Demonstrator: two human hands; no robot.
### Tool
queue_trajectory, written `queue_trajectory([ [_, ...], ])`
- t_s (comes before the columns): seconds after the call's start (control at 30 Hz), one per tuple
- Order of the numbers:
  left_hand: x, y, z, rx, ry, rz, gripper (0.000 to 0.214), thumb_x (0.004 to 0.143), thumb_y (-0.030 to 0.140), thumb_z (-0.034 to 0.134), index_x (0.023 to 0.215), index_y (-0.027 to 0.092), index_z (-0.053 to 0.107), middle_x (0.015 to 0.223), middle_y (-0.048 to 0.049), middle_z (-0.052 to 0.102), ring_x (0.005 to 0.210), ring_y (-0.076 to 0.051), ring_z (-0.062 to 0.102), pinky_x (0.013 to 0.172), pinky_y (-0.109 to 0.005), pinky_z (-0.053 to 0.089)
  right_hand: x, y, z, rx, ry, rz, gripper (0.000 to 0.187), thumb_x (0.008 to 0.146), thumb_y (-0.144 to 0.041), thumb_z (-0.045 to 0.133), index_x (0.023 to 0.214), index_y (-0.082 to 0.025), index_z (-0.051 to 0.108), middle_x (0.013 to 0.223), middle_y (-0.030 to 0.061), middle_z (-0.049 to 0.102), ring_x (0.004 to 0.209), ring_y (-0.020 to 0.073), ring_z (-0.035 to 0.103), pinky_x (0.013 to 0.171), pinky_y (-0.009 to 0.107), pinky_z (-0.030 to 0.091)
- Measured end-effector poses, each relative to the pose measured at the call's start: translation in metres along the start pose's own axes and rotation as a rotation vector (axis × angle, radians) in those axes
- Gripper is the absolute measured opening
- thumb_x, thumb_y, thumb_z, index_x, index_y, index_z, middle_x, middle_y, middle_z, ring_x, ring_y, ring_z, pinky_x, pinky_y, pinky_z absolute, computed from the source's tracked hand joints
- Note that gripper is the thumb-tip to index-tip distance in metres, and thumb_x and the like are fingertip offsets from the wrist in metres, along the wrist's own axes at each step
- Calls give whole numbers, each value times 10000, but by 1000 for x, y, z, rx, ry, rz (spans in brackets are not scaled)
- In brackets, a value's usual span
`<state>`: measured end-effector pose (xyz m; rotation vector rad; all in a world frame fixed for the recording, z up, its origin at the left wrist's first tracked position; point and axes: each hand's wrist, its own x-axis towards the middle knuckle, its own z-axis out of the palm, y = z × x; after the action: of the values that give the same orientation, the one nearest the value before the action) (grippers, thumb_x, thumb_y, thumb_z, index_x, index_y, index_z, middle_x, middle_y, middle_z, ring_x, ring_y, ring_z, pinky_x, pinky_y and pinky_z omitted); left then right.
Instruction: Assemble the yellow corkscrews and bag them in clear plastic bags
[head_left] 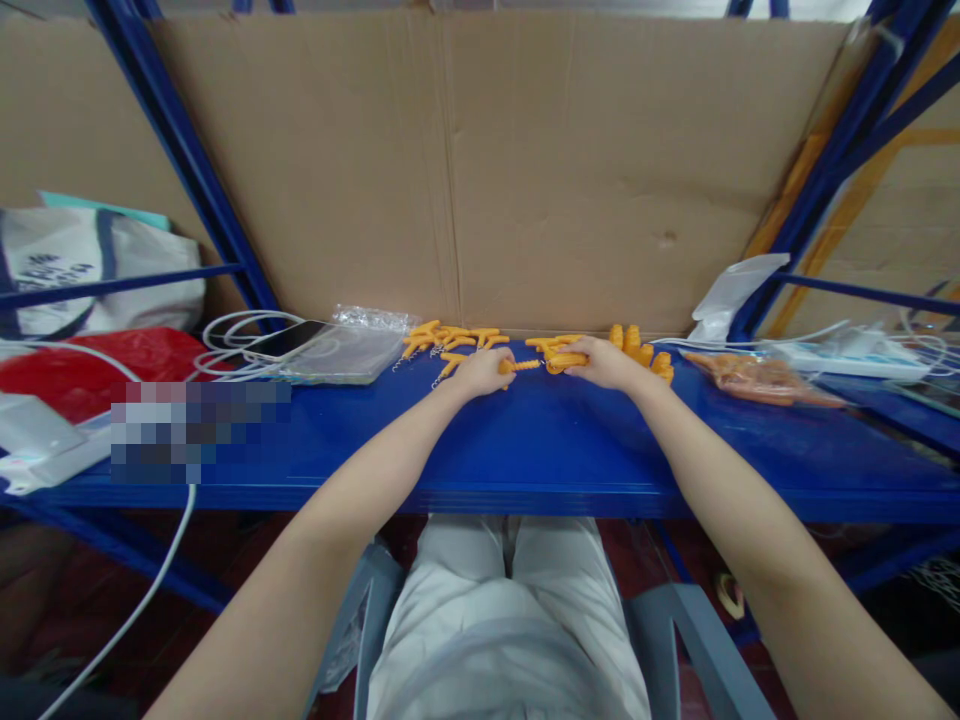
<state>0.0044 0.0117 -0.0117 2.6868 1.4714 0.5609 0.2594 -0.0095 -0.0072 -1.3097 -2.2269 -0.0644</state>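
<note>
My left hand is closed around the yellow handle of a corkscrew, whose spiral points right toward my other hand. With bent fingers, my right hand grips a yellow plastic piece with a rounded end; its exact kind is unclear. The spiral's tip lies close to that piece, and I cannot tell whether they touch. Behind and left of my left hand lies a pile of yellow T-handled corkscrews with bare metal spirals. Several yellow plastic parts sit beyond my right hand.
A blue tabletop runs below a cardboard panel. To the left are a phone, a clear plastic packet, white cables and a red bag. An orange-filled plastic bag and a white power strip are on the right.
</note>
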Motion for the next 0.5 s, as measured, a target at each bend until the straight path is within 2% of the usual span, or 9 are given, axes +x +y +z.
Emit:
queue_trajectory([
  [0.1, -2, 4, 0, -5, 68, 30, 338, 856, 229, 631, 1192, 201, 636, 1034, -77, 749, 960, -248, 706, 843, -333, 521, 1, -2, 1, 11, -27, -35, 293, 805, -175, 703, 1084, -221, 781, 1167, 85, 755, 1108, 281, 695, 1011, 438, 521],
  [0.27, -7, 12, -3, 61, 70, 36, 348, 867, 222, 616, 1214, 200, 615, 1085, -95, 739, 1013, -269, 698, 869, -358, 522, 0, -7, 6, 23, -36, -60, 264, 811, -197, 729, 1070, -218, 778, 1095, 71, 772, 1021, 252, 719, 953, 407, 549],
  [0.4, -9, 15, -7, 105, 76, -1, 327, 874, 247, 607, 1198, 202, 627, 1020, -83, 751, 989, -282, 703, 854, -362, 519, -1, -14, 12, 58, -32, -14, 277, 820, -202, 734, 1095, -211, 768, 1151, 78, 758, 1077, 249, 706, 983, 400, 540],
  [0.5, -8, 15, -9, 121, 92, -21, 302, 868, 258, 610, 1163, 203, 643, 1003, -79, 751, 981, -280, 702, 832, -343, 514, -2, -14, 16, 124, 4, 17, 345, 807, -213, 747, 1152, -219, 743, 1215, 92, 732, 1147, 266, 678, 1029, 445, 517],
])
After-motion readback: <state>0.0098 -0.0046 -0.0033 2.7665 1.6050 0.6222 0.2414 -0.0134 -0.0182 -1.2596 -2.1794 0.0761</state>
